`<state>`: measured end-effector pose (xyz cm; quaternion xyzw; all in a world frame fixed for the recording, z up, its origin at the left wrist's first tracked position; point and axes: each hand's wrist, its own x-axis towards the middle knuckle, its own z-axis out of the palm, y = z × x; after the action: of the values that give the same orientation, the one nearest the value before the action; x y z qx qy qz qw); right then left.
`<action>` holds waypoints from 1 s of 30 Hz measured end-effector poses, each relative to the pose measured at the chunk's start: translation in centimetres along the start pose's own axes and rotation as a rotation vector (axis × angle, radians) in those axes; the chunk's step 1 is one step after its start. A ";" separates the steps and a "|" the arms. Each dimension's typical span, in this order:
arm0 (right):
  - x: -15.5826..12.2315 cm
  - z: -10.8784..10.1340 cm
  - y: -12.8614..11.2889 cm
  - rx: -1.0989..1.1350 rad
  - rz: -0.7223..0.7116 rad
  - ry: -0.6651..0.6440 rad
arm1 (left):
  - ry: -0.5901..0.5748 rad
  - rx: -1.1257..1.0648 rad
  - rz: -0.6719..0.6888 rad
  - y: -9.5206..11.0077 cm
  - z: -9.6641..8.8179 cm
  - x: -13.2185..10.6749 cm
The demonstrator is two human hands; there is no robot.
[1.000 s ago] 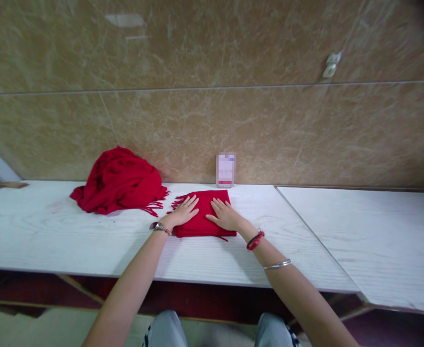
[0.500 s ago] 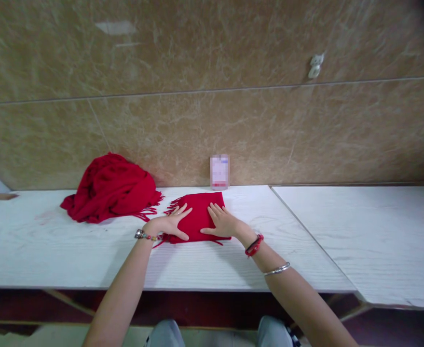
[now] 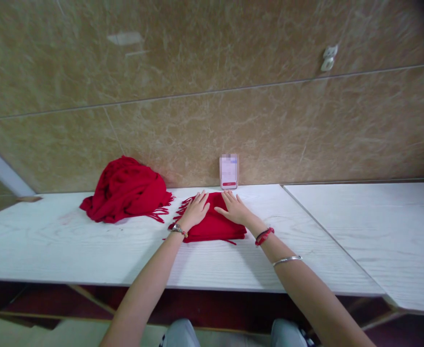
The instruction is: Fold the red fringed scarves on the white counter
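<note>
A folded red scarf (image 3: 213,226) with fringe along its left side lies on the white tabletop in front of me. My left hand (image 3: 196,210) rests flat on its left part, near the far edge, with the fingers pointing away from me. On the far right part of the scarf lies my right hand (image 3: 236,209), palm down with the thumb spread out. Neither hand grips the cloth. Part of the scarf is hidden beneath both hands.
A crumpled red fringed scarf (image 3: 128,193) is heaped to the left, close to the tiled wall (image 3: 183,140). A phone (image 3: 229,172) leans upright against the wall behind the folded scarf. A seam divides the white table (image 3: 360,231) on the right. A small white cat figure (image 3: 329,58) is on the wall.
Both hands have slid away from me across the folded scarf, toward its far edge. The view has shifted, so things on the table appear further right.
</note>
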<state>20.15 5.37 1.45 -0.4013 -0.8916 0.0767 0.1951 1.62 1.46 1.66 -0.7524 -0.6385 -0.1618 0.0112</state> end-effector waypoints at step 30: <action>-1.8 0.8 -1.9 -0.116 -0.080 -0.081 | -0.095 -0.019 -0.114 -2.5 0.5 -1.6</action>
<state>19.56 2.79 0.82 -0.3726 -0.9171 0.0331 0.1380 -0.88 0.50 0.27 -0.7219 -0.6784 -0.1322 -0.0353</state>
